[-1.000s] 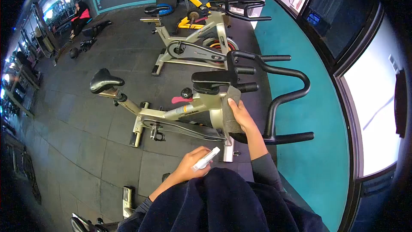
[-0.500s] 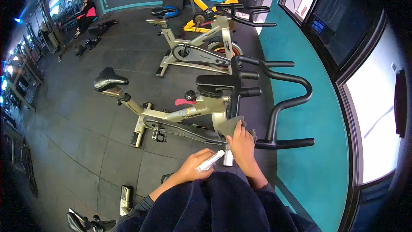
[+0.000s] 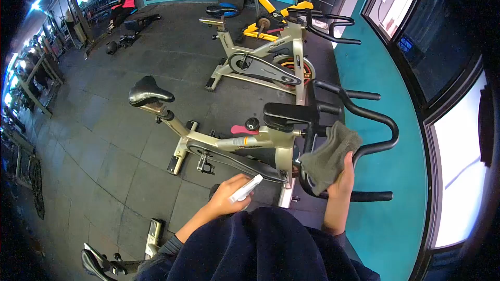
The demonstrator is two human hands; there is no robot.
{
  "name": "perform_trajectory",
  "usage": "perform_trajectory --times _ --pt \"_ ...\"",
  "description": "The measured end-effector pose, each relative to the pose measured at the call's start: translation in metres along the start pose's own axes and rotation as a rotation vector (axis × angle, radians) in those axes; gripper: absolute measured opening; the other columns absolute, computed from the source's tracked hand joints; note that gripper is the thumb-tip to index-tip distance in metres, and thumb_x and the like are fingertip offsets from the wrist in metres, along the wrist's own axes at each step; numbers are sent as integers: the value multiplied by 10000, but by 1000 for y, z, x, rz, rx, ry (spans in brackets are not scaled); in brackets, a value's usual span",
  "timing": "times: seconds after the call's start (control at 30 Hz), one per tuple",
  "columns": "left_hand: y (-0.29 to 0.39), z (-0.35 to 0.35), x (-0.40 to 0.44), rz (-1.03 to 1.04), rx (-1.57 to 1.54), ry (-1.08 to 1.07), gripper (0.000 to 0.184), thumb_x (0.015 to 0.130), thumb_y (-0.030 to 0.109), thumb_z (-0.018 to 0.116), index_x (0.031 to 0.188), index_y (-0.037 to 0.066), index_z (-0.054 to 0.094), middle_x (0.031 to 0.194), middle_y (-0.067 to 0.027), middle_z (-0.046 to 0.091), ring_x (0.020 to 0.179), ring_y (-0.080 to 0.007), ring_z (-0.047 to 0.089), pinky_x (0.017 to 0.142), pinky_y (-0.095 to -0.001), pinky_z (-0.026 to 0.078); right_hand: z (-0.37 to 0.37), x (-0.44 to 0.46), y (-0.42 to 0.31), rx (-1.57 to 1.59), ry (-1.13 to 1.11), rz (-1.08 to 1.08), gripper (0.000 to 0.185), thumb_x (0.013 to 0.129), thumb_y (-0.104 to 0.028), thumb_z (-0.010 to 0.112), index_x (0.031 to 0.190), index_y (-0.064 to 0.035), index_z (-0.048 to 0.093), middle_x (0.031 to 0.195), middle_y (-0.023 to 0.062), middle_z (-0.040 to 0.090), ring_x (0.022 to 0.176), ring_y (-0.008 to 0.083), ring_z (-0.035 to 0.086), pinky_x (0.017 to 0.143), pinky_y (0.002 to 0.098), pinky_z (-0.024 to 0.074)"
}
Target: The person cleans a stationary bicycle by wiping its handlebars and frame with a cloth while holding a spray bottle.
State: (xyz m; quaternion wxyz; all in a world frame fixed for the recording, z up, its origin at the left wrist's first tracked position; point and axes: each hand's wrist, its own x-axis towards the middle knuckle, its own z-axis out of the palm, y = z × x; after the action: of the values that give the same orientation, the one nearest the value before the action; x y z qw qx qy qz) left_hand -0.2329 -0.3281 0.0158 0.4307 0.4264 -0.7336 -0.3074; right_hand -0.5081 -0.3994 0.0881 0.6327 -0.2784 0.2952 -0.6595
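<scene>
Head view: R hand (image 3: 339, 182) grips grey cloth (image 3: 330, 157) at lower edge, fingertips part. hidden; handlebar (image 3: 386, 119) beyond. Cloth prob. light, soft, limp; hold bunched edge. L hand (image 3: 225, 196) closed on white spray head (image 3: 246, 188), prob. stiff, slippery if wet; grip neck. Fwd of L fingers, frame label (image 3: 250, 147) appears to read "Impulse".

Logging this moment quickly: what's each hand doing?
Left hand: closed around a white spray-bottle head.
Right hand: holding a grey cloth.
</scene>
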Motion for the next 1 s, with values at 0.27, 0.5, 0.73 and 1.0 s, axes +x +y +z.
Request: perform_trajectory --times 0.27,0.5,0.73,1.0 --pt "-41 -55 38 23 -37 -57 200 671 83 643 864 38 614 889 -107 613 845 -296 615 750 -369 503 54 17 75 -1368 -44 -1066 452 695 88 531 1124 -14 636 1161 185 589 1079 341 562 995 400 395" --pt "-73 -92 68 53 -151 -182 330 716 47 644 1036 -18 598 968 -104 612 830 -208 669 733 -315 531 65 55 140 -1755 -200 -1070 410 715 -22 564 1099 -119 670 1155 85 603 1045 267 562 894 405 425" --pt "-115 -120 82 18 -273 -322 316 693 57 663 1002 26 604 980 -113 602 850 -301 633 755 -349 515 50 77 195 -1915 24 -961 462 746 -34 541 1189 -133 625 1210 44 574 1106 236 523 897 399 404" --pt "-132 -121 109 90 -240 -449 319 685 54 658 997 31 597 960 -111 599 820 -310 628 731 -366 517 43 83 231 -2121 194 -682 487 782 -113 526 1266 -143 565 1253 2 535 1162 232 473 916 400 396"
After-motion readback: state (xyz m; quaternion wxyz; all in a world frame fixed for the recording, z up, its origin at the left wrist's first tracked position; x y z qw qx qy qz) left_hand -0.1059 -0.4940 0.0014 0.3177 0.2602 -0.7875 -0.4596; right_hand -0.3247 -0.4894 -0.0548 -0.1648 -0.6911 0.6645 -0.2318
